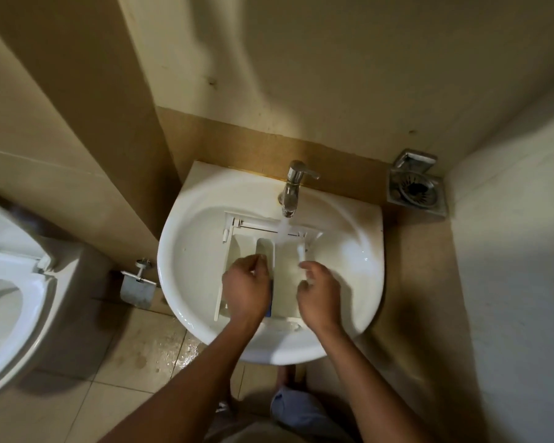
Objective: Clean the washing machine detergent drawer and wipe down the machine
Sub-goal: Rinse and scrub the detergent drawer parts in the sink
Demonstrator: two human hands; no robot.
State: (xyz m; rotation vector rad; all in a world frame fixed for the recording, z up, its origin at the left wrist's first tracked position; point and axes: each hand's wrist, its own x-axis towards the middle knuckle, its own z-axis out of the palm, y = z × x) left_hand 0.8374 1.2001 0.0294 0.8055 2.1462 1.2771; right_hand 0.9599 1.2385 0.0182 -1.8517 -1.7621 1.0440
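The white detergent drawer [242, 247] lies in the white washbasin [178, 247], its far end under the running water [283, 230] from the steel tap [293, 187]. My left hand [245, 289] rests on the drawer's near middle with fingers curled on it, covering most of a blue insert [270, 303]. My right hand [319, 292] is over the right compartment, closed on a slim white brush [301, 252] whose head points toward the water stream. The drawer's near end is hidden by both hands.
A toilet [10, 282] with its seat down stands at the left. A metal paper holder [138, 282] hangs between toilet and basin. A steel floor drain [416, 190] lies to the basin's right. The floor tiles [173, 343] below the basin are wet.
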